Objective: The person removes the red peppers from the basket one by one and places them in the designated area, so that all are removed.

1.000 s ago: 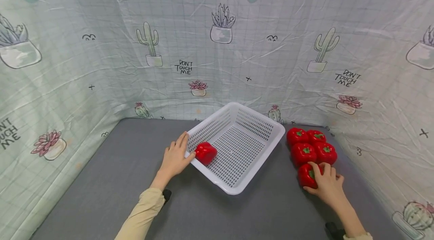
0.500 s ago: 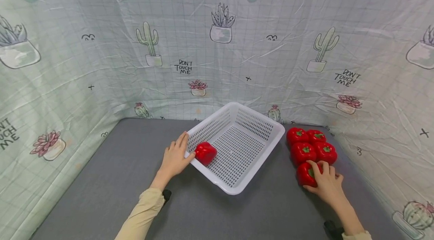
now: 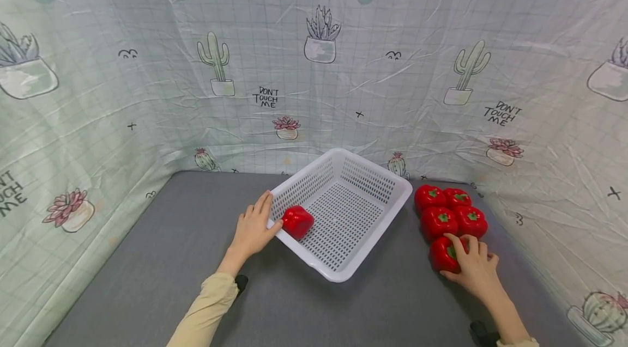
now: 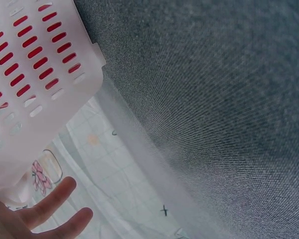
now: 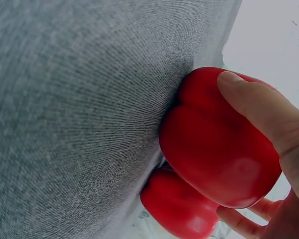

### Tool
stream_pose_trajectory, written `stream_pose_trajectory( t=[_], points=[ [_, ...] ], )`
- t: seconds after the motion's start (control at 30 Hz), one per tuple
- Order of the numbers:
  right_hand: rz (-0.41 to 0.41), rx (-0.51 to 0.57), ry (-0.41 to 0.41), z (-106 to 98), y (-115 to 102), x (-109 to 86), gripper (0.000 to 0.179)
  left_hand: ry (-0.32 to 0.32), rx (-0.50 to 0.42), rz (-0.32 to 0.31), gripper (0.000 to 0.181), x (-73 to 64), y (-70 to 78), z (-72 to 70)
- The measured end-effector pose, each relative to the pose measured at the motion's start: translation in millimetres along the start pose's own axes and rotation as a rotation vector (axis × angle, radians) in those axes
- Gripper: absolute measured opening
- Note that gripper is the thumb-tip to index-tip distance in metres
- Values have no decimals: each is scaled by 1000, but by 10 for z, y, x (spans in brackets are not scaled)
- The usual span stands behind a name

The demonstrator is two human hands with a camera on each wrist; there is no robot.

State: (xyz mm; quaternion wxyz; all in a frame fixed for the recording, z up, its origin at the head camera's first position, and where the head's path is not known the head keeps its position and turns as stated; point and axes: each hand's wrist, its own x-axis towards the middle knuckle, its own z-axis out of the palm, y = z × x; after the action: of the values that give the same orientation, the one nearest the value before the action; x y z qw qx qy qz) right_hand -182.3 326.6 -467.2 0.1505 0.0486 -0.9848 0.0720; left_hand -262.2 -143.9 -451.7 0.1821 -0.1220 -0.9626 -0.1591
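In the head view my left hand (image 3: 252,230) holds the left corner of a white slotted plastic basket (image 3: 338,276), thumb over its rim. One red bell pepper (image 3: 297,221) lies on its side inside, close to that thumb. From the left wrist, red shows through the basket wall (image 4: 50,107), and two fingers (image 4: 52,199) reach out beyond it. Over at the right, my right hand (image 3: 475,271) grips the nearest bell pepper (image 3: 441,255) of a group. The right wrist view has the thumb (image 5: 266,107) across this pepper (image 5: 214,139), which touches the grey surface.
Several more red bell peppers (image 3: 439,221) stand close together just beyond the gripped one, green stems up. A grey cloth-covered table (image 3: 314,314) lies under everything. Patterned curtains (image 3: 358,91) with cactus prints enclose the back and sides.
Almost nothing differs. The right hand and its pepper shift only very slightly in place; the left hand and basket stay put.
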Motion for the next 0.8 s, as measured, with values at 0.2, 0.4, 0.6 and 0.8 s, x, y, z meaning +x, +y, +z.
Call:
stream_pose_trajectory(
  t=[0.2, 0.4, 0.6, 0.8],
  points=[
    [-23, -3, 37, 7, -2, -3, 86, -3, -5, -5, 67, -10, -6, 0],
    [-34, 15, 54, -18, -30, -8, 84, -9, -8, -11, 67, -25, 1, -5],
    [-45, 18, 90, -44, -73, 23, 82, -6, -9, -8, 68, -23, 9, -12],
    [-63, 39, 127, -126, -187, 79, 78, -2, -6, -3, 67, -2, 7, -8]
  ],
)
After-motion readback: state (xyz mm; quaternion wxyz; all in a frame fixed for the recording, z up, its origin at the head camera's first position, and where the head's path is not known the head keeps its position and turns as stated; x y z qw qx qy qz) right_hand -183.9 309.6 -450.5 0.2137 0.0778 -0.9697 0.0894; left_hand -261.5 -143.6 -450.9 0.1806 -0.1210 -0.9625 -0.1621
